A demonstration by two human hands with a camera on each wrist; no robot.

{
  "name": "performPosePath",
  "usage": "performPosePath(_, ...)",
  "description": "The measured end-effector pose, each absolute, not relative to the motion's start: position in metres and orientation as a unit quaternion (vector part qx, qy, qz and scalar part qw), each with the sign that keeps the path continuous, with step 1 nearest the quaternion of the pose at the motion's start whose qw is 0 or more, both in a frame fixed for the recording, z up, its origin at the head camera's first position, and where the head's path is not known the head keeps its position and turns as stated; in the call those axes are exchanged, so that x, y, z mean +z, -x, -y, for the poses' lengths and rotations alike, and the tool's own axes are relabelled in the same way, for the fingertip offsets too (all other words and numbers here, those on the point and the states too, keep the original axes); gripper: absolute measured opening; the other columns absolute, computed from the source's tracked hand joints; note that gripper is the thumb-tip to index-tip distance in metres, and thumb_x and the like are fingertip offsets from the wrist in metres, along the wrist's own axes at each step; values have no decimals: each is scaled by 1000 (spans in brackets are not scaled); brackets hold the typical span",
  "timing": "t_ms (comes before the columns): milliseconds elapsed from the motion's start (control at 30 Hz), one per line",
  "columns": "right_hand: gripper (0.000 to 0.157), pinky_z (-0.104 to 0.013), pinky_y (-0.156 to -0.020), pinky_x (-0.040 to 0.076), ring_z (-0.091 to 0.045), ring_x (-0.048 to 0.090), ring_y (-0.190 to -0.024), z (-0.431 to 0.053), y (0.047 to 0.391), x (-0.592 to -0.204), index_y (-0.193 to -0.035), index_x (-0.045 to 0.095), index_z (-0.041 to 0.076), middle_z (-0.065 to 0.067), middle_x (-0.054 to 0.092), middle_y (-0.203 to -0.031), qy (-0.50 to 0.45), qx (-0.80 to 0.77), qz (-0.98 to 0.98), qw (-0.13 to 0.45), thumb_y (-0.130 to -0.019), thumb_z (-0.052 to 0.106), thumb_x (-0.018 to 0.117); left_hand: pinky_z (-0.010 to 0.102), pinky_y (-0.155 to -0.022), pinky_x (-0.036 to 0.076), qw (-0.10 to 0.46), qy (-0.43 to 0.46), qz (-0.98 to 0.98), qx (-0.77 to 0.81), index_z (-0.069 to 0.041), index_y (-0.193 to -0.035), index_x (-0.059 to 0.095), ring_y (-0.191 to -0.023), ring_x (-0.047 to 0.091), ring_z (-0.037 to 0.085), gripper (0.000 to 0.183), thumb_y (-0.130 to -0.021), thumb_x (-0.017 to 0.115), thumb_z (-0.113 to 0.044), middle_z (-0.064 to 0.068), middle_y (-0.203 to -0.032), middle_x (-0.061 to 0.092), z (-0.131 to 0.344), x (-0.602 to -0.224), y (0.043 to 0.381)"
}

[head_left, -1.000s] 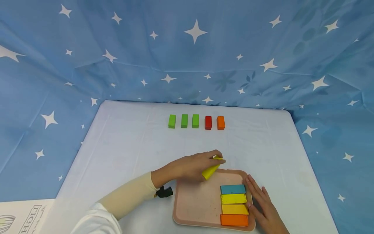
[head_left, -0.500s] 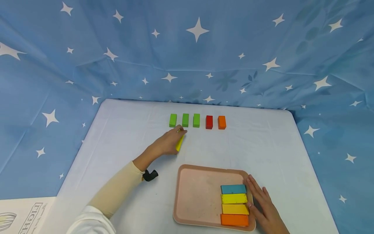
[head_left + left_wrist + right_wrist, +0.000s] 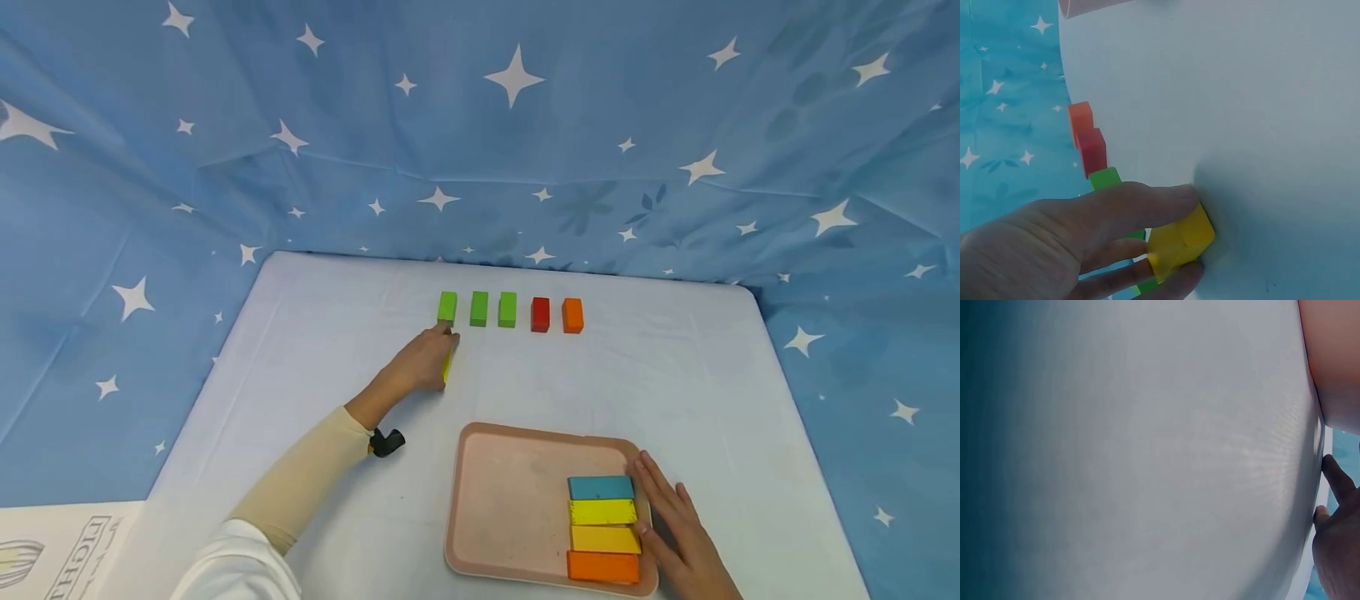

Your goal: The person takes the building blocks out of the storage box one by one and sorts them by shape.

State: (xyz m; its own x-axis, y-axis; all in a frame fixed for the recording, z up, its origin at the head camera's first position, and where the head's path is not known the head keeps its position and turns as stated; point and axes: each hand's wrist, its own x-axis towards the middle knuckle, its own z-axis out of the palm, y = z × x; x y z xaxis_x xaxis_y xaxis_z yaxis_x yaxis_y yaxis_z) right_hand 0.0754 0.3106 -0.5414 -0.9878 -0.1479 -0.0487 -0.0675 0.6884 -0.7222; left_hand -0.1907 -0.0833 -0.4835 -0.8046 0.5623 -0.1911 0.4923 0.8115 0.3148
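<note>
My left hand (image 3: 422, 360) grips a yellow block (image 3: 1182, 240) between thumb and fingers, on the white table just in front of the leftmost green block (image 3: 447, 307). In the head view the hand hides most of the yellow block. My right hand (image 3: 675, 525) lies with fingers extended along the right rim of a pink tray (image 3: 510, 500). Stacked down the tray's right side are a blue block (image 3: 600, 487), a yellow block (image 3: 602, 512), a deeper yellow block (image 3: 604, 539) and an orange block (image 3: 603, 567).
Along the back of the table, two more green blocks (image 3: 479, 308), a red block (image 3: 540, 315) and another orange block (image 3: 573, 316) stand in a spaced row. A blue star-patterned cloth (image 3: 510, 150) hangs behind. Printed paper (image 3: 60, 554) lies at the lower left.
From over the tray, my left hand has carried the yellow block left and away to the front of the leftmost green block. The right hand has stayed at the tray's rim.
</note>
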Motion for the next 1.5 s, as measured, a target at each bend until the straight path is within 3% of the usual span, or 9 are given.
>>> performPosePath(400,69,-71,-121,-12,14,2,-154,-312,-77,-544,-166,28,19,-3,19,-175,82,-400,-912,32,-104,14,58,39,-93,57,146,-267,-945,119,9,-141,57,-111,63,34,82,-66,91,1,22,-136,57,82,-483,187)
performPosePath(1033,68,-69,-123,-13,14,2,-154,-311,-77,-543,-166,28,19,-3,19,-175,80,-394,-915,29,-105,14,56,39,-91,57,134,-272,-946,114,9,-138,59,-105,63,32,77,-67,89,4,21,-130,58,80,-484,183)
performPosePath(1233,68,-68,-123,-12,15,2,-154,-312,-78,-543,-166,28,21,-1,19,-175,70,-396,-915,35,-105,16,57,40,-88,58,143,-256,-951,100,3,-141,59,-106,62,33,78,-69,89,3,18,-132,58,78,-484,182)
performPosePath(1500,67,-63,-125,-13,16,0,-153,-311,-78,-541,-167,27,23,1,18,-175,62,-380,-922,39,-106,21,56,46,-86,57,150,-237,-957,76,-7,-146,57,-119,58,37,77,-75,85,3,21,-147,51,75,-469,177)
